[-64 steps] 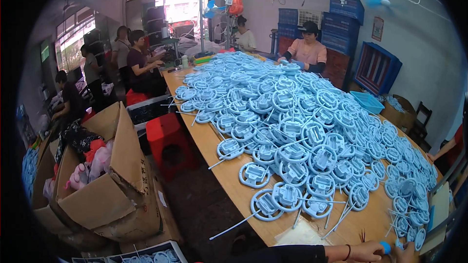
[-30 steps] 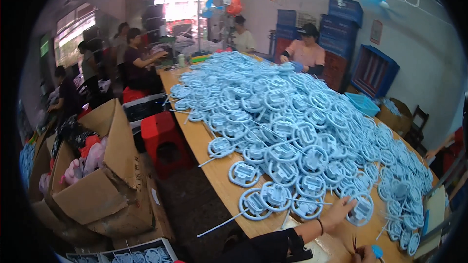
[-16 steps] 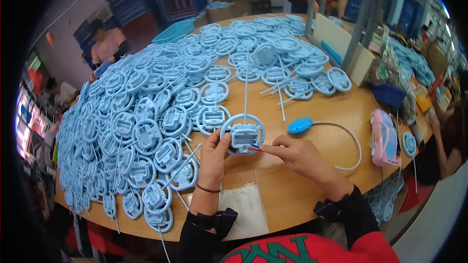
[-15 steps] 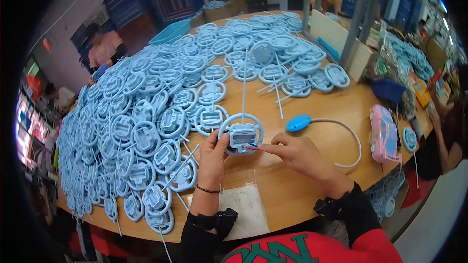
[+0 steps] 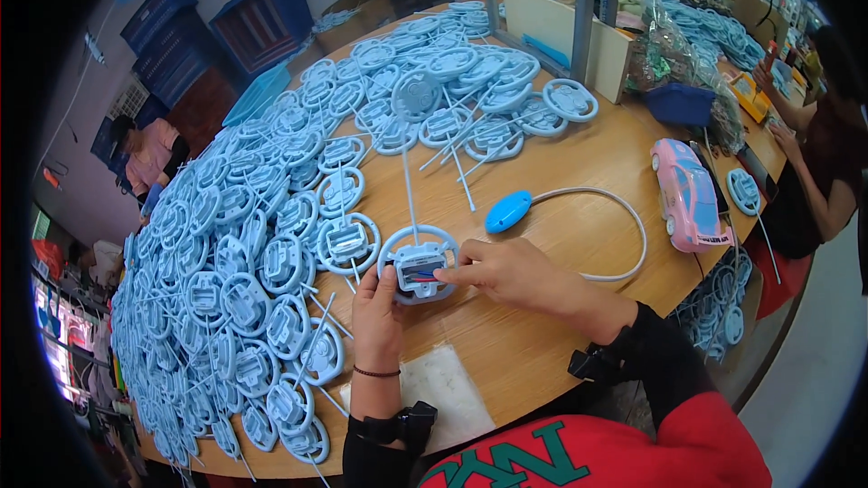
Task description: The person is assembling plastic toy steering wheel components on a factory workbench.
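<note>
A light-blue toy steering wheel [image 5: 421,291] with a long thin stem is tilted up over the table, its boxy back compartment facing me. My left hand [image 5: 374,321] grips its lower left rim between thumb and fingers. My right hand [image 5: 511,273] is closed at the compartment's right side, with its fingertips on thin red and blue wires [image 5: 425,274] that lie inside the opening. The pinch itself is partly hidden by the fingers. Beyond the right hand lies a bright-blue oval piece [image 5: 508,212] with a pale cable [image 5: 633,217] curving from it.
A large heap of similar wheels [image 5: 244,298] covers the table's left and far side. A pink toy car [image 5: 683,194] stands at right, near a dark-blue bin [image 5: 678,104]. A clear plastic bag [image 5: 445,398] lies by the front edge. Other people sit at left and right.
The red and blue wires, which stuck out past the wheel's lower right, now lie within the compartment. My right hand has moved in against the wheel. The view has shifted.
</note>
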A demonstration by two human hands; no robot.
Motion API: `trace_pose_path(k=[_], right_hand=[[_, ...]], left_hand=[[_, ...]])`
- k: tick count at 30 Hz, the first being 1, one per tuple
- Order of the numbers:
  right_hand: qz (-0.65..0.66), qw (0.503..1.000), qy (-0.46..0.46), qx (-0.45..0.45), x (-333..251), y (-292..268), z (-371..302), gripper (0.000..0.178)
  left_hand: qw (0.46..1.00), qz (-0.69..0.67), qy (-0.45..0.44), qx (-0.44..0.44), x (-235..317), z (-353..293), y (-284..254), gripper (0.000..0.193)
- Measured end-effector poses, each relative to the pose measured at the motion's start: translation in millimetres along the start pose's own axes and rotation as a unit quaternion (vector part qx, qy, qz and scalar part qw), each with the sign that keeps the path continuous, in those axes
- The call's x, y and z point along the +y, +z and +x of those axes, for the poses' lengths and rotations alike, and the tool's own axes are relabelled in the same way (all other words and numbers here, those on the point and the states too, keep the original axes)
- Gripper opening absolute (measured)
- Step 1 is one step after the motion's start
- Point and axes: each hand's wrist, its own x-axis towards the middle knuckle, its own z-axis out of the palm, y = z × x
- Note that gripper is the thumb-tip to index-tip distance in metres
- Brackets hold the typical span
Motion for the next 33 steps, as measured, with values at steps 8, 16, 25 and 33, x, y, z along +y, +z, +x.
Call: trace_pose_path(k=[8, 16, 25, 33], right_hand=[[0.019, 0.999, -0.028, 0.016, 2.7, 12.9, 4.1, 0.041], [0.053, 0.997, -0.043, 0.031, 7.5, 5.4, -2.1, 0.038], [0.035, 0.998, -0.038, 0.043, 6.1, 7.8, -1.5, 0.039], [0.033, 0.998, -0.036, 0.031, 6.0, 9.7, -2.2, 0.041]], left_hand=[[0.999, -0.023, 0.027, -0.025, -6.3, 2.2, -22.0, 0.022], [1.000, -0.004, 0.026, -0.014, -5.4, 0.4, -5.5, 0.027], [0.999, -0.023, 0.008, -0.039, -5.8, 0.1, -6.6, 0.027], [0.997, -0.060, -0.009, -0.044, -6.8, -1.2, -5.7, 0.032]])
